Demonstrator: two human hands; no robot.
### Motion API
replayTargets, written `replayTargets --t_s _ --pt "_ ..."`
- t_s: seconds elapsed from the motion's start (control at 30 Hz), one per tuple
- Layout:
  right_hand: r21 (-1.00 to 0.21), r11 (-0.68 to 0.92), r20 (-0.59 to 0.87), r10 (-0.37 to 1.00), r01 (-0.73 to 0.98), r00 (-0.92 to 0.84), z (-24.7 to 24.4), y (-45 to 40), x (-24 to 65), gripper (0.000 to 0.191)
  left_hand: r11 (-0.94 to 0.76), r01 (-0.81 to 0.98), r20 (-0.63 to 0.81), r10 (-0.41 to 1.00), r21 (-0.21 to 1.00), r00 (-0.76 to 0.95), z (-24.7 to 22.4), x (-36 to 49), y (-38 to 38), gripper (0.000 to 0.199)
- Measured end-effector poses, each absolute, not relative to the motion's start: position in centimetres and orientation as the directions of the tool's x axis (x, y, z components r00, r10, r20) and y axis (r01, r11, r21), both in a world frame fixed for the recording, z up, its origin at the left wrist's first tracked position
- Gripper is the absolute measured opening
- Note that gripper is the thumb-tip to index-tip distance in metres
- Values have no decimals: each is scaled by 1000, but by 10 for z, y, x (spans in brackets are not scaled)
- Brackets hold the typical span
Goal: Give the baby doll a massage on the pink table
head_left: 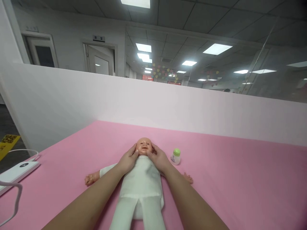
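A baby doll with a white cloth body lies face up on the pink table surface, its head toward the far side and its arms spread out. My left hand holds the left side of the doll's head, with the thumb near the chin. On the other side of the head, my right hand grips the cheek in the same way. Just right of my right hand stands a small clear bottle with a green cap. The fingertips behind the head are hidden.
At the left edge lie a white power bank, a white cable and a yellow tag. A white partition rises behind the table and along its left side.
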State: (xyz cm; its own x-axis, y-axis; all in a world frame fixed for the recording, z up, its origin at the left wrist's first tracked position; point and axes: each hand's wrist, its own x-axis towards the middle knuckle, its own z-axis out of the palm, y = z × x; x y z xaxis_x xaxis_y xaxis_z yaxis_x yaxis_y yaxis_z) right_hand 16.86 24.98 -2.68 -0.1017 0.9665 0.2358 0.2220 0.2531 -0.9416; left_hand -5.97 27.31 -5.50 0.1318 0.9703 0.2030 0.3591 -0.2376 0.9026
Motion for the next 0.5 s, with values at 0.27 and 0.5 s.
replayTargets --t_s 0.27,0.5 --pt "-923 262 254 965 282 -64 -31 251 162 89 -283 288 232 953 915 197 -44 -52 260 96" --pt "-950 254 239 966 179 -104 -32 253 166 79 -247 329 212 967 911 140 -56 -58 271 91"
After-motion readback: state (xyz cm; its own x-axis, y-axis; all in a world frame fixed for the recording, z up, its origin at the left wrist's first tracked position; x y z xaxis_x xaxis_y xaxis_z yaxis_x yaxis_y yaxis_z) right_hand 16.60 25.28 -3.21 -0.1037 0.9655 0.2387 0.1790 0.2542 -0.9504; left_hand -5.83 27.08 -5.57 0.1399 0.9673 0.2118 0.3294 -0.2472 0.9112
